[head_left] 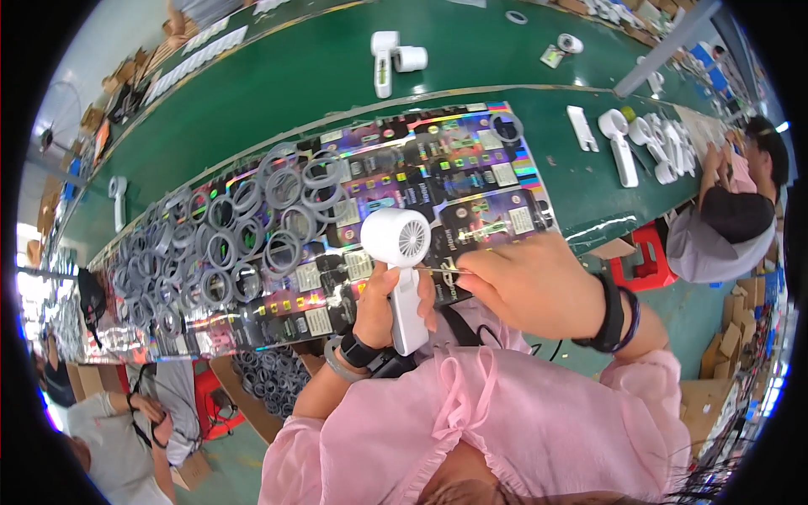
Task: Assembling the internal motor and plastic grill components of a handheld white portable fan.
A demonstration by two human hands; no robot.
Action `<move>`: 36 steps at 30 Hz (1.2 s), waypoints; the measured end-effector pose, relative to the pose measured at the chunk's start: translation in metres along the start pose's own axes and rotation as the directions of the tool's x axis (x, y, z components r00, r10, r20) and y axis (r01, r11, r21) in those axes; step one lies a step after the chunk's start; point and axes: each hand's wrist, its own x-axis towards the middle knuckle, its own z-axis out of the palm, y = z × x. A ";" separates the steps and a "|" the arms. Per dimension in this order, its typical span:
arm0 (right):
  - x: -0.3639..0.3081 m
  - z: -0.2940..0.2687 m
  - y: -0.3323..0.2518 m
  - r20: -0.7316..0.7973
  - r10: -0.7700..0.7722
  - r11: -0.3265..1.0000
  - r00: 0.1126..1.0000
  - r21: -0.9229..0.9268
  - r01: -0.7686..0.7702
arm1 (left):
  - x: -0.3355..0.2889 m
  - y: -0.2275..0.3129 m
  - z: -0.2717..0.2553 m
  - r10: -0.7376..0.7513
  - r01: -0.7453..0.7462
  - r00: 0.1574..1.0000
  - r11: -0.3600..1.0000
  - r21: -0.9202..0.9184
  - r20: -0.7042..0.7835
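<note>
My left hand [373, 313] is wrapped round the handle of a white handheld fan [406, 316], which stands upright in front of my chest. The fan's round head [384, 235] is turned with its slotted grille to the right. In my closed right hand [534, 282] is a thin metal tool [441, 270], pinched between thumb and fingers. Its tip reaches the neck of the fan, just below the head; whether it touches, I cannot tell. Many grey plastic rings [204, 279] lie heaped to the left of the fan, on glossy printed sheets [387, 181].
Beyond the sheets runs a green work surface [290, 71] with a white fan [383, 71] on it. More white fan parts [621, 151] lie at the right. A co-worker [728, 215] sits there near a red stool [646, 257]. Another person [118, 446] sits at lower left beside a ring-filled box [273, 383].
</note>
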 end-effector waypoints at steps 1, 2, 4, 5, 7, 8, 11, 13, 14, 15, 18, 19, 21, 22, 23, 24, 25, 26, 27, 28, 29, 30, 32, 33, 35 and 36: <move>0.006 -0.006 0.002 0.000 0.018 1.000 1.000 -0.008 -0.018 | 0.000 -0.002 0.000 0.008 -0.008 1.000 0.999 0.051 -0.006; 0.014 -0.013 0.003 0.123 -0.005 0.998 0.992 -0.063 0.013 | 0.002 -0.005 -0.004 -0.024 0.024 1.000 0.999 0.023 0.019; 0.027 -0.015 0.010 0.251 -0.016 0.999 0.968 -0.043 0.028 | 0.003 -0.008 -0.006 -0.058 0.059 0.998 0.998 -0.017 0.030; 0.032 -0.014 0.016 0.251 0.001 0.999 0.968 -0.045 0.010 | 0.004 -0.010 -0.006 -0.078 0.079 0.997 0.996 -0.051 0.029; 0.041 -0.012 0.025 0.334 -0.017 0.999 0.942 0.049 0.001 | 0.006 -0.013 -0.010 -0.085 0.086 0.996 0.995 -0.049 0.019; 0.044 -0.013 0.023 0.388 -0.014 1.000 0.922 0.021 0.007 | 0.007 -0.013 -0.012 -0.098 0.098 0.995 0.993 -0.059 -0.007; 0.048 0.001 0.022 0.344 0.005 1.000 0.939 0.020 -0.012 | 0.007 -0.014 -0.015 -0.106 0.102 0.994 0.990 -0.098 -0.034; 0.050 0.010 0.027 0.345 0.019 0.998 0.938 0.051 -0.039 | 0.009 -0.010 -0.013 -0.106 0.103 0.994 0.988 -0.114 -0.024; 0.052 0.013 0.029 0.340 0.031 0.995 0.940 0.077 -0.060 | 0.009 -0.009 -0.011 -0.110 0.104 0.993 0.989 -0.103 -0.046; 0.054 0.014 0.031 0.346 0.031 0.995 0.938 0.081 -0.063 | 0.010 -0.009 -0.010 -0.110 0.104 0.992 0.990 -0.093 -0.068; 0.059 0.017 0.034 0.506 -0.004 0.978 0.863 0.181 -0.102 | 0.008 -0.010 -0.014 -0.157 0.143 0.983 0.980 -0.136 -0.096; 0.060 0.018 0.035 0.478 -0.047 0.988 0.877 0.149 -0.028 | 0.008 -0.010 -0.015 -0.160 0.146 0.982 0.979 -0.141 -0.100; 0.062 0.020 0.034 0.455 -0.095 0.992 0.885 0.118 0.046 | 0.008 -0.011 -0.016 -0.171 0.148 0.980 0.969 -0.199 -0.100; 0.061 0.018 0.031 0.457 -0.136 0.991 0.879 0.069 0.118 | 0.008 -0.011 -0.017 -0.171 0.147 0.980 0.968 -0.202 -0.105; 0.060 0.018 0.030 0.461 -0.177 0.982 0.869 0.021 0.189 | 0.008 -0.012 -0.018 -0.173 0.147 0.979 0.964 -0.223 -0.105; 0.059 0.018 0.032 0.464 -0.178 0.982 0.868 0.024 0.189 | 0.006 -0.012 -0.018 -0.177 0.147 0.979 0.959 -0.244 -0.104; 0.058 0.019 0.035 0.404 -0.281 0.954 0.870 0.023 0.298 | 0.005 -0.012 -0.019 -0.178 0.147 0.978 0.958 -0.246 -0.107; 0.057 0.020 0.036 0.343 -0.383 0.915 0.858 0.014 0.403 | 0.004 -0.010 -0.019 -0.190 0.162 0.977 0.956 -0.246 -0.094; 0.056 0.022 0.037 0.343 -0.381 0.916 0.859 0.015 0.401 | 0.004 -0.010 -0.020 -0.204 0.179 0.976 0.953 -0.245 -0.077; 0.055 0.024 0.037 0.340 -0.465 0.861 0.818 -0.042 0.507 | 0.004 -0.009 -0.021 -0.205 0.181 0.976 0.952 -0.245 -0.076; 0.053 0.026 0.037 0.342 -0.543 0.791 0.767 -0.098 0.604 | 0.004 -0.009 -0.022 -0.218 0.196 0.974 0.950 -0.242 -0.067; 0.051 0.026 0.037 0.340 -0.542 0.792 0.768 -0.099 0.603 | 0.005 -0.009 -0.023 -0.231 0.212 0.971 0.948 -0.237 -0.059; 0.048 0.025 0.037 0.344 -0.500 0.808 0.795 -0.145 0.571 | 0.005 -0.009 -0.022 -0.221 0.199 0.972 0.953 -0.229 -0.075; 0.048 0.022 0.033 0.341 -0.498 0.810 0.797 -0.146 0.568 | 0.005 -0.010 -0.020 -0.210 0.185 0.973 0.957 -0.224 -0.093; 0.048 0.017 0.026 0.371 -0.111 0.992 0.922 -0.010 0.124 | 0.006 -0.009 -0.016 -0.200 0.181 0.975 0.965 -0.188 -0.091; 0.049 0.018 0.027 0.369 -0.107 0.993 0.923 -0.011 0.120 | 0.007 -0.008 -0.014 -0.188 0.174 0.978 0.973 -0.154 -0.088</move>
